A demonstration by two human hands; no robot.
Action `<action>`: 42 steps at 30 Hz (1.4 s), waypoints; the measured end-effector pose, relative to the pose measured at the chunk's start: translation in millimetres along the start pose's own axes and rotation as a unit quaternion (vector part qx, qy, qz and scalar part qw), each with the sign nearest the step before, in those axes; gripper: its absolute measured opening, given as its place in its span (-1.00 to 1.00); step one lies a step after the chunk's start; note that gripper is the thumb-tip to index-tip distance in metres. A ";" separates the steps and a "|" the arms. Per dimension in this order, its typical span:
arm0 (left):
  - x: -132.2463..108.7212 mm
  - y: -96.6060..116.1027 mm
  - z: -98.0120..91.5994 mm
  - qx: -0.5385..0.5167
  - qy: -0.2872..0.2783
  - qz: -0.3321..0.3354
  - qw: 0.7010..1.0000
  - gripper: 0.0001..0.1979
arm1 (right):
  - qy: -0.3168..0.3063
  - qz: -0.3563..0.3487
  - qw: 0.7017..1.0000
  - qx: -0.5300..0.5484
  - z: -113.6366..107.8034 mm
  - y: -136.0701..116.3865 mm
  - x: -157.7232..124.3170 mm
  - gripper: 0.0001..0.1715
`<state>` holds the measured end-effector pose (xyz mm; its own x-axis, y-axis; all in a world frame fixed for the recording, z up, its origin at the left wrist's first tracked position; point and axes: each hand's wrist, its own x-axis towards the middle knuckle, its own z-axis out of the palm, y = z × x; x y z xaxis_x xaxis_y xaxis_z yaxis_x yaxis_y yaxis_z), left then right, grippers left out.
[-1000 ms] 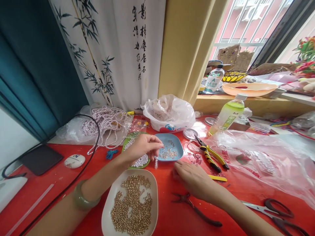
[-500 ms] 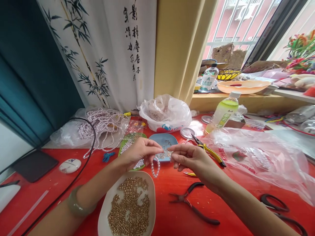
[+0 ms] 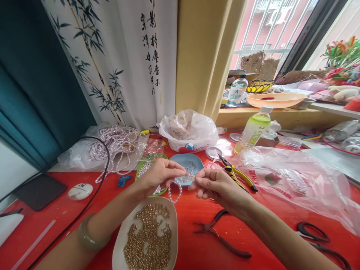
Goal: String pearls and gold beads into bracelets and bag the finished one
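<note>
My left hand (image 3: pixel 160 176) is closed in a pinch on a short string of white pearls (image 3: pixel 174 193) that hangs in a loop below the fingers. My right hand (image 3: pixel 215 185) faces it a few centimetres away, fingers pinched on something too small to make out. Both hands hover above the red table (image 3: pixel 185 221), in front of a blue dish (image 3: pixel 188 165) of small metal findings. A white dish of gold beads (image 3: pixel 147 236) lies just below my left hand. A green dish of pearls (image 3: pixel 146 165) sits behind my left hand, partly hidden.
Dark pliers (image 3: pixel 219 234) lie below my right hand, yellow-handled cutters (image 3: pixel 237 174) to its right, scissors (image 3: pixel 320 238) at the right edge. Pearl strands (image 3: pixel 118 146), a white plastic bag (image 3: pixel 188 129), a green bottle (image 3: pixel 253 129) and clear plastic sheeting (image 3: pixel 295 180) crowd the back. A black cable (image 3: pixel 92 187) crosses the left.
My right hand rose from the table beside the blue dish and met my left hand in a pinch. The pearl string, first hanging straight, now curves in a loop. The view shifted slightly.
</note>
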<state>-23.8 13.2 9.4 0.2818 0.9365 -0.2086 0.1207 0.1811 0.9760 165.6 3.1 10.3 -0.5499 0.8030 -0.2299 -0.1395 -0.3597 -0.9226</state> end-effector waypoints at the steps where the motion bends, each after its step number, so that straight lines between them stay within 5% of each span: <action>1: -0.1 0.1 0.1 0.003 -0.001 0.001 1.000 -0.84 | -0.002 -0.001 1.000 0.008 -0.1 0.8 0.5 -0.76; 10: 1.7 -1.8 0.7 0.012 0.014 0.015 1.000 -0.81 | 0.047 -0.086 0.993 -0.061 5.3 1.0 0.2 -0.79; 23: 0.3 0.1 4.3 0.015 0.030 0.029 0.999 -0.83 | 0.069 -0.045 0.983 -0.162 26.2 -1.2 -7.9 -0.81; 42: -1.6 2.5 7.2 0.026 0.046 0.035 0.998 -0.85 | 0.110 -0.057 0.977 -0.174 24.6 4.5 -5.1 -0.82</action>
<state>-17.1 10.0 11.8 0.2021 0.9705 -0.1312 0.1544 0.1007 0.9829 147.6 -14.3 15.0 -0.3521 0.9246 -0.1456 0.1193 -0.1100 -0.9867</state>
